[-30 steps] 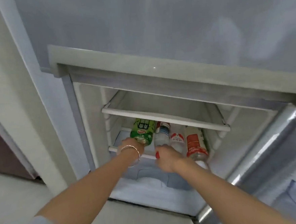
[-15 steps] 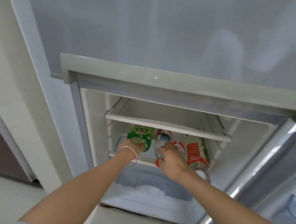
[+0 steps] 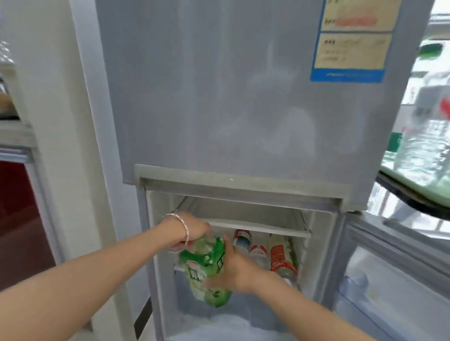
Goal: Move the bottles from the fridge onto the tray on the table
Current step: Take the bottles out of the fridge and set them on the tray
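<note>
Green bottle held at the fridge mouth, two-hand grip.

Left hand (image 3: 192,230) has its fingers curled over the neck end and right hand (image 3: 232,272) has its fingers clamped round the lower body of the green bottle (image 3: 206,267), which is tilted just in front of the lower shelf (image 3: 178,267) of the fridge (image 3: 239,89). Judgement: full plastic bottle, moderate weight, wall gives under squeeze, likely damp and slick; hold at label band plus neck. Three more bottles (image 3: 279,257) lie side by side at 3 o'clock of it. Upper shelf (image 3: 262,227) edge is close at 12 o'clock and the open door (image 3: 401,264) is at 3–4 o'clock. Open room is at 6 o'clock, toward the person. The tray can't be told for sure in the blur at 2 o'clock.
</note>
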{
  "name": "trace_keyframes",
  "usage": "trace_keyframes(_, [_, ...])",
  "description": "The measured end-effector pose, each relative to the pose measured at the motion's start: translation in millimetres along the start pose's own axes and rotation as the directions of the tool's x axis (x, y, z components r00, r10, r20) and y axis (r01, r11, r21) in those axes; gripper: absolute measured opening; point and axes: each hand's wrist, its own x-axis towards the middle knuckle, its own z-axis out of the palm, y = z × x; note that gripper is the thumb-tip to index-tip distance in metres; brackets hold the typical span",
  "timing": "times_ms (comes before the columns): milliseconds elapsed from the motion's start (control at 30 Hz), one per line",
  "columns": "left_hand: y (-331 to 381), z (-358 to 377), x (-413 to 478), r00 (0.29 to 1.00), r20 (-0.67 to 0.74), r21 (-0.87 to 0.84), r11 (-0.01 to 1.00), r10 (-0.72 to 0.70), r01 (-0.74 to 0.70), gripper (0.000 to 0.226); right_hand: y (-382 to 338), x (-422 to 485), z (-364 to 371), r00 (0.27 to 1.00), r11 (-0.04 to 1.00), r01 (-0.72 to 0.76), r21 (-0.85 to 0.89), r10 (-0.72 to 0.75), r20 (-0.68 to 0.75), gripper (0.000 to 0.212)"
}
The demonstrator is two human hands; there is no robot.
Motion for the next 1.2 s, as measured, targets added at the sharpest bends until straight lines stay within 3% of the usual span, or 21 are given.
trace_keyframes(67, [22,-13,-25,0.998,-0.004,0.063,0.996,0.066,-0.065,0.031,3,-11,-15,0.999,0.997,0.020,0.072,-0.018,-0.030,0.137])
trace_keyframes(133, [47,-25,-46,0.991,-0.016,0.072,0.989,0.131,-0.130,0.040,7,-26,-35,0.999,0.990,0.027,0.135,-0.022,-0.037,0.114])
trace_keyframes(233, [88,-48,-75,0.981,0.081,0.074,0.981,0.175,-0.181,0.043,-18,-88,-77,0.986,0.996,0.037,0.086,-0.023,-0.165,0.099])
trace_keyframes(300, [119,-67,-96,0.971,0.161,0.169,0.964,0.179,-0.206,0.045,-24,-125,-105,0.964,0.998,0.025,0.065,-0.006,-0.267,0.098])
trace_keyframes(400, [165,-88,-128,0.947,0.151,0.251,0.916,0.282,-0.313,0.062,-29,-177,-144,0.917,0.989,0.068,0.129,-0.011,-0.399,0.094])
trace_keyframes(467, [191,-97,-143,0.892,0.080,0.164,0.876,0.446,-0.453,0.069,-27,-205,-167,0.867,0.972,0.122,0.200,-0.006,-0.498,0.088])
trace_keyframes(567, [231,-96,-155,0.707,-0.198,-0.145,0.693,0.679,-0.707,0.063,-16,-244,-202,0.764,0.943,0.206,0.261,0.012,-0.646,0.084])
trace_keyframes(633, [250,-89,-161,0.600,-0.440,-0.209,0.574,0.668,-0.792,0.059,-9,-263,-221,0.673,0.928,0.259,0.268,0.026,-0.739,0.083])
trace_keyframes(700, [264,-78,-170,0.540,-0.531,-0.123,0.570,0.653,-0.812,0.055,1,-280,-237,0.568,0.912,0.316,0.262,0.040,-0.822,0.070])
trace_keyframes(767, [274,-61,-172,0.595,-0.470,-0.212,0.571,0.652,-0.793,0.055,14,-292,-252,0.455,0.899,0.361,0.249,0.063,-0.888,0.056])
trace_keyframes(833, [282,-40,-178,0.708,-0.246,-0.418,0.586,0.662,-0.694,0.064,29,-300,-270,0.344,0.876,0.412,0.250,0.105,-0.933,0.047])
trace_keyframes(867, [287,-28,-181,0.719,-0.122,-0.477,0.595,0.684,-0.647,0.067,36,-301,-279,0.298,0.871,0.427,0.243,0.119,-0.947,0.045])
trace_keyframes(933, [304,-5,-186,0.661,0.032,-0.482,0.591,0.749,-0.647,0.064,53,-301,-298,0.244,0.888,0.411,0.205,0.110,-0.964,0.045])
trace_keyframes(1000, [321,18,-190,0.614,0.033,-0.475,0.553,0.788,-0.684,0.051,69,-299,-312,0.249,0.925,0.344,0.164,0.078,-0.965,0.055])
trace_keyframes(1067, [336,37,-185,0.617,0.008,-0.530,0.526,0.787,-0.665,0.037,86,-295,-320,0.297,0.952,0.274,0.140,0.055,-0.953,0.062])
trace_keyframes(1200, [355,65,-154,0.658,0.051,-0.611,0.544,0.751,-0.574,0.050,115,-287,-322,0.429,0.950,0.248,0.188,0.066,-0.901,0.072])
